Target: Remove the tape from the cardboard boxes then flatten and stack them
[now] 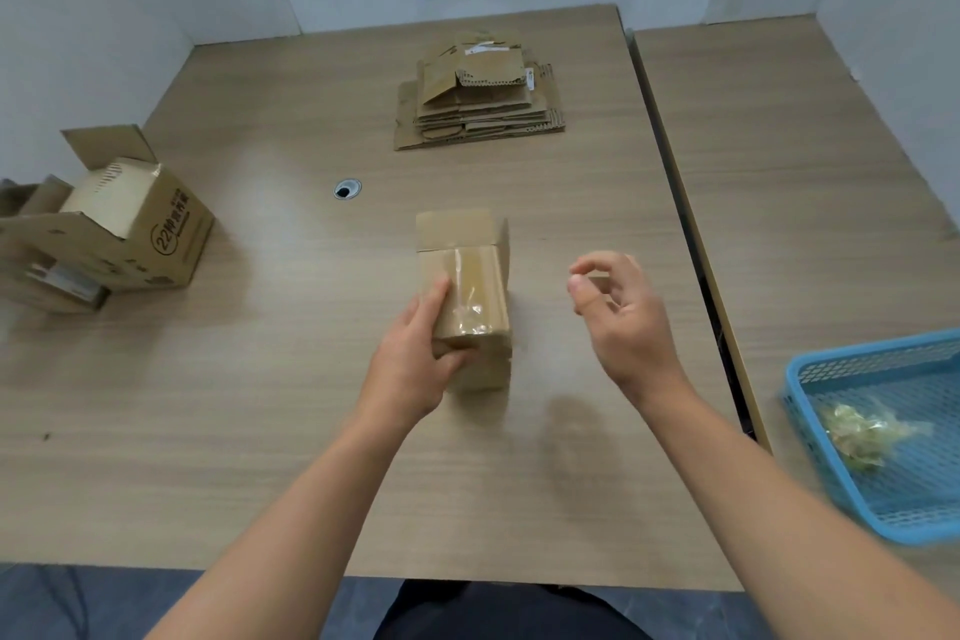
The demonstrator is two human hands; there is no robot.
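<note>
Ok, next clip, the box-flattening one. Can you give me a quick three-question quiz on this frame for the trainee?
1. Which hand grips the small box?
2. True or false: that box has been stripped bare of tape.
3. The crumpled tape lies in: A) the blue basket; B) the flattened stack; C) the large open box.

Key:
1. The left hand.
2. False: clear tape runs along its top.
3. A.
</note>
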